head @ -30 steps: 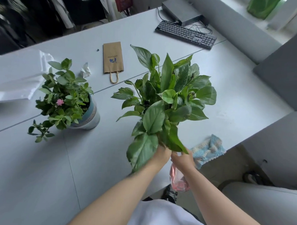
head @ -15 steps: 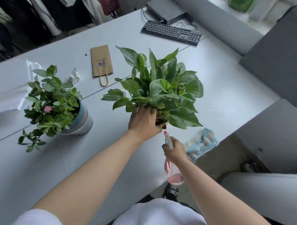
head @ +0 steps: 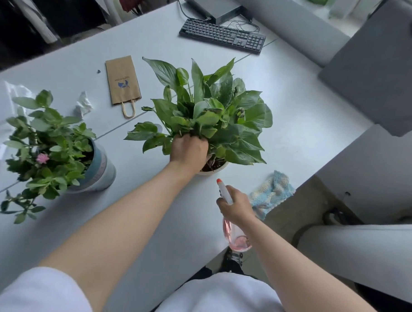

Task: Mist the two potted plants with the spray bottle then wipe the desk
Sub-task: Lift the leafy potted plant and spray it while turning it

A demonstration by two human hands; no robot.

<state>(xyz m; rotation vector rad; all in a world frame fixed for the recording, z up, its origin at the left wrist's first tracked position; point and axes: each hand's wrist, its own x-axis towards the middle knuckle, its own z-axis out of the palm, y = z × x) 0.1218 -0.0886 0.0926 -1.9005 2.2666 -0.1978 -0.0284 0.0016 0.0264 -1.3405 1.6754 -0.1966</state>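
leafy plant (head: 209,113) now lower, between hands

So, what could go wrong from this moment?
1. The spray bottle points toward the large plant; mist could drift beyond it toward the keyboard or wet the paper bag.
2. The left hand grips the stems, so leaves might tear.
3. The cloth lies at the desk edge and may slip off.
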